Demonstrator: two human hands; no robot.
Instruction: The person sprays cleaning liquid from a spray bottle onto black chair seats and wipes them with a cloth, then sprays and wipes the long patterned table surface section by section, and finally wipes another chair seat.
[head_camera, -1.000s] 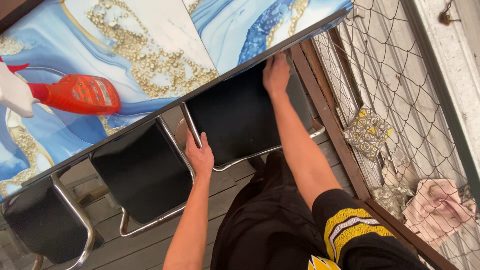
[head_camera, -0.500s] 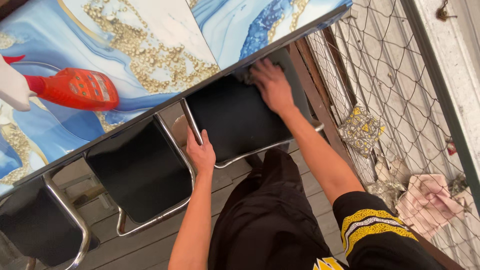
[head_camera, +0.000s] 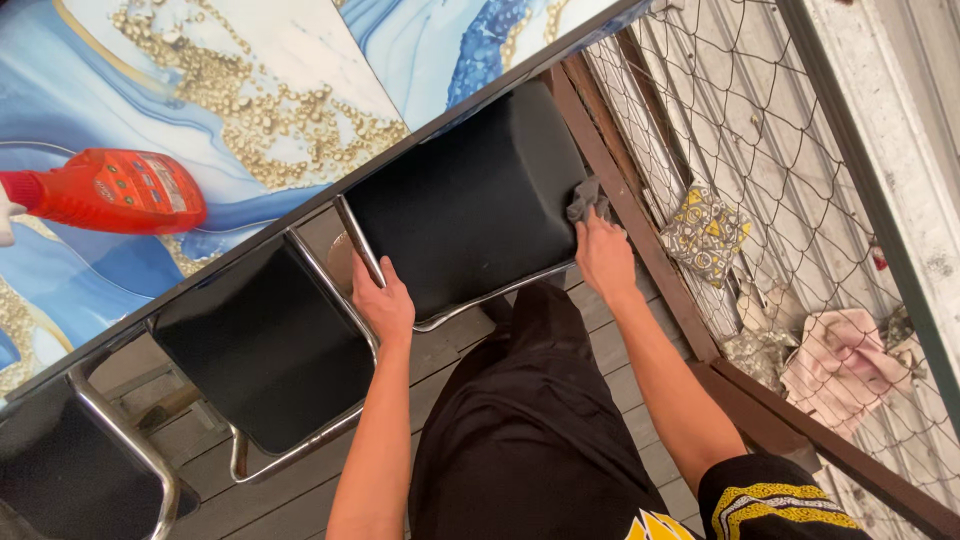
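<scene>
A black padded chair seat (head_camera: 470, 205) with a chrome frame sits tucked under the table edge. My left hand (head_camera: 383, 297) grips the chrome frame at the seat's near left corner. My right hand (head_camera: 603, 255) presses a small dark grey cloth (head_camera: 585, 198) against the seat's right edge, fingers closed over it.
A blue, white and gold marbled table top (head_camera: 250, 90) carries a red spray bottle (head_camera: 110, 190) at the left. Two more black chairs (head_camera: 265, 345) stand to the left. A wire mesh fence (head_camera: 740, 130) and wooden rail (head_camera: 640, 215) run along the right, with crumpled rags (head_camera: 845, 365) behind.
My right hand has slid with the cloth from the seat's far edge under the table down to its right side. My left hand has stayed on the frame.
</scene>
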